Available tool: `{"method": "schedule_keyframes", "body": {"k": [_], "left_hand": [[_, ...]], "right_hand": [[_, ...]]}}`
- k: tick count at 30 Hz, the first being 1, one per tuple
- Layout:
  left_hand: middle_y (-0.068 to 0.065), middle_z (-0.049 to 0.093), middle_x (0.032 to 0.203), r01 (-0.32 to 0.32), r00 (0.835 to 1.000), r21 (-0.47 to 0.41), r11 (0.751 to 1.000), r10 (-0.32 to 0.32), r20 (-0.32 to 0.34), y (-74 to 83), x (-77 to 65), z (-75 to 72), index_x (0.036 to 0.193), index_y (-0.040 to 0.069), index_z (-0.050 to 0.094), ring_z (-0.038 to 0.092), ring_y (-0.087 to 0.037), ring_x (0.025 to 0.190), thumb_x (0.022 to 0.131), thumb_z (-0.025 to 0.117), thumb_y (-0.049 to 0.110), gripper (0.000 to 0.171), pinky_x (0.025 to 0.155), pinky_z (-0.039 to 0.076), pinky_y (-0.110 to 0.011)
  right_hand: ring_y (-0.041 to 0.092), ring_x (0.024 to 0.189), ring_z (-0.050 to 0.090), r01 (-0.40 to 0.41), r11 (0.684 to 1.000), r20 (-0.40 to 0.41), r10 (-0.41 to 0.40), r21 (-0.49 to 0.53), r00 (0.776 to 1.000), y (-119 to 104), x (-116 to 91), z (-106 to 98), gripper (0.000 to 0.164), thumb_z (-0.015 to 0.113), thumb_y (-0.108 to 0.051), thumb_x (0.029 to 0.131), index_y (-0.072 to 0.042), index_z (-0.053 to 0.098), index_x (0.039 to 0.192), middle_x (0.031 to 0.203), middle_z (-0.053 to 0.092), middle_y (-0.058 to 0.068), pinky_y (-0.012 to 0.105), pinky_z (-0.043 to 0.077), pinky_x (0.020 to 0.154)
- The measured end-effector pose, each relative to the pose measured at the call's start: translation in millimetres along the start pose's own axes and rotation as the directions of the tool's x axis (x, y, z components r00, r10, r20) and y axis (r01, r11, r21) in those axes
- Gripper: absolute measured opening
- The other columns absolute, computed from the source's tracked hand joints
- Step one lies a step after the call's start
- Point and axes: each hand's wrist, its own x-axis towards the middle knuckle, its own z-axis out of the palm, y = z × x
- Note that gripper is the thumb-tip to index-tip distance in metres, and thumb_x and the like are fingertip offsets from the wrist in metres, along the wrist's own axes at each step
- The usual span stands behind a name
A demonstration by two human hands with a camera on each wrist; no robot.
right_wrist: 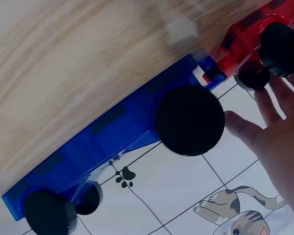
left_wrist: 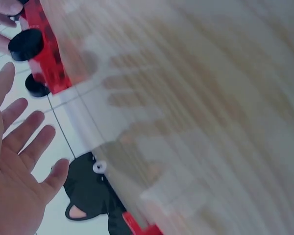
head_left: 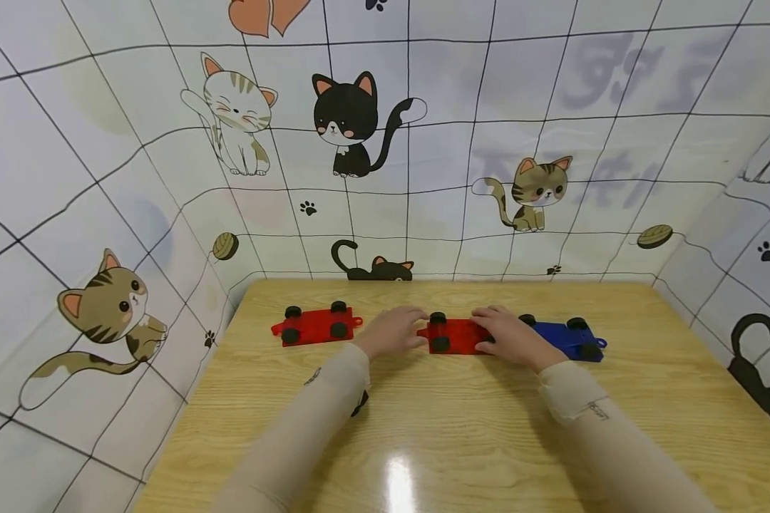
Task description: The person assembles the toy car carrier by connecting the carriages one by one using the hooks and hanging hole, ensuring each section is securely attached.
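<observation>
A red toy train car (head_left: 457, 336) with black wheels lies wheels up in the middle of the wooden table. My right hand (head_left: 510, 336) grips its right end, thumb and fingers on opposite sides near the wheels. Next to it on the right is a blue toy car (head_left: 567, 340), partly behind that hand; in the right wrist view the blue car's loop (right_wrist: 210, 71) meets the red car's end. My left hand (head_left: 393, 331) hovers by the middle car's left hook, fingers spread, as the left wrist view shows, holding nothing. A second red car (head_left: 317, 325) lies apart at the left.
A wooden table (head_left: 449, 442) stands against cat-patterned cloth walls (head_left: 436, 157) at its back and sides. Something small and black (head_left: 360, 404) shows beside the left sleeve, mostly hidden by it.
</observation>
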Motion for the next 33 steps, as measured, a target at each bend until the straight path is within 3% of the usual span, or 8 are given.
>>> {"method": "schedule_keyframes", "body": {"k": [5, 10, 18, 21, 23, 27, 29, 33], "left_hand": [[-0.001, 0.055, 0.148, -0.002, 1.0, -0.056, 0.998, 0.002, -0.003, -16.1, -21.5, -11.5, 0.141, 0.016, 0.06, 0.049, -0.022, 0.138, 0.102, 0.061, 0.036, 0.043, 0.112, 0.04, -0.04], [-0.003, 0.057, 0.145, 0.003, 0.998, -0.098, 0.995, -0.009, -0.067, -37.1, -45.4, -22.8, 0.136, 0.013, 0.064, 0.051, -0.024, 0.136, 0.103, 0.062, 0.029, 0.037, 0.112, 0.039, -0.043], [-0.007, 0.056, 0.146, 0.087, 0.986, -0.152, 0.985, -0.107, -0.13, -70.7, -77.1, -43.5, 0.139, 0.009, 0.061, 0.048, -0.028, 0.138, 0.102, 0.063, 0.027, 0.041, 0.113, 0.037, -0.046], [-0.007, 0.056, 0.146, 0.145, 0.977, -0.099, 0.984, -0.158, -0.146, -87.1, -87.0, -46.3, 0.141, 0.01, 0.059, 0.049, -0.028, 0.137, 0.1, 0.066, 0.029, 0.046, 0.112, 0.035, -0.055], [-0.007, 0.058, 0.144, 0.204, 0.967, -0.011, 0.979, -0.203, -0.152, -97.3, -93.0, -47.2, 0.143, 0.012, 0.058, 0.052, -0.029, 0.135, 0.098, 0.069, 0.033, 0.05, 0.108, 0.034, -0.063], [-0.01, 0.056, 0.146, 0.307, 0.947, 0.169, 0.937, -0.284, -0.148, -109.4, -101.1, -51.6, 0.145, 0.012, 0.055, 0.052, -0.033, 0.133, 0.092, 0.074, 0.045, 0.065, 0.102, 0.031, -0.073], [-0.013, 0.054, 0.148, 0.335, 0.941, 0.216, 0.917, -0.316, -0.119, -111.7, -103.3, -54.0, 0.147, 0.01, 0.053, 0.049, -0.035, 0.135, 0.089, 0.075, 0.051, 0.075, 0.103, 0.029, -0.074], [-0.017, 0.05, 0.151, 0.351, 0.935, 0.222, 0.91, -0.353, -0.029, -114.8, -105.7, -54.0, 0.15, 0.004, 0.048, 0.044, -0.038, 0.139, 0.086, 0.076, 0.054, 0.085, 0.105, 0.029, -0.074]], "right_hand": [[0.045, 0.131, 0.045, 0.0, 0.997, -0.008, 0.0, -0.078, 1.0, -1.7, 5.6, 2.7, 0.057, 0.074, -0.029, 0.095, 0.006, 0.059, 0.137, 0.139, 0.057, 0.024, 0.056, 0.04, 0.107], [0.043, 0.127, 0.048, -0.012, 0.994, 0.02, 0.014, -0.11, 1.0, -7.3, 12.4, 2.2, 0.052, 0.073, -0.032, 0.095, 0.003, 0.064, 0.132, 0.133, 0.062, 0.021, 0.062, 0.041, 0.103], [0.044, 0.14, 0.04, -0.067, 0.996, 0.122, 0.074, -0.06, 0.99, -7.0, 15.0, 3.2, 0.058, 0.066, -0.038, 0.098, -0.003, 0.056, 0.144, 0.145, 0.054, 0.021, 0.074, 0.029, 0.105], [0.043, 0.144, 0.036, -0.055, 0.996, 0.139, 0.065, -0.076, 0.988, -6.6, 14.4, 3.6, 0.064, 0.066, -0.042, 0.097, -0.004, 0.053, 0.147, 0.149, 0.05, 0.02, 0.075, 0.026, 0.107], [0.042, 0.145, 0.036, -0.046, 0.996, 0.14, 0.057, -0.077, 0.989, -7.5, 15.0, 3.7, 0.067, 0.068, -0.043, 0.095, -0.004, 0.053, 0.147, 0.15, 0.05, 0.019, 0.075, 0.025, 0.107], [0.04, 0.145, 0.037, -0.045, 0.997, 0.132, 0.052, -0.057, 0.99, -9.6, 17.8, 3.1, 0.069, 0.073, -0.039, 0.092, -0.001, 0.053, 0.146, 0.152, 0.048, 0.018, 0.073, 0.026, 0.108], [0.04, 0.143, 0.04, -0.045, 0.998, 0.134, 0.051, -0.048, 0.99, -11.1, 19.1, 2.4, 0.069, 0.075, -0.037, 0.091, 0.001, 0.053, 0.145, 0.153, 0.046, 0.019, 0.07, 0.029, 0.109], [0.041, 0.137, 0.046, -0.05, 0.998, 0.155, 0.053, -0.023, 0.986, -12.7, 21.3, 3.0, 0.069, 0.078, -0.032, 0.089, 0.004, 0.053, 0.143, 0.151, 0.048, 0.021, 0.059, 0.038, 0.109]]}}
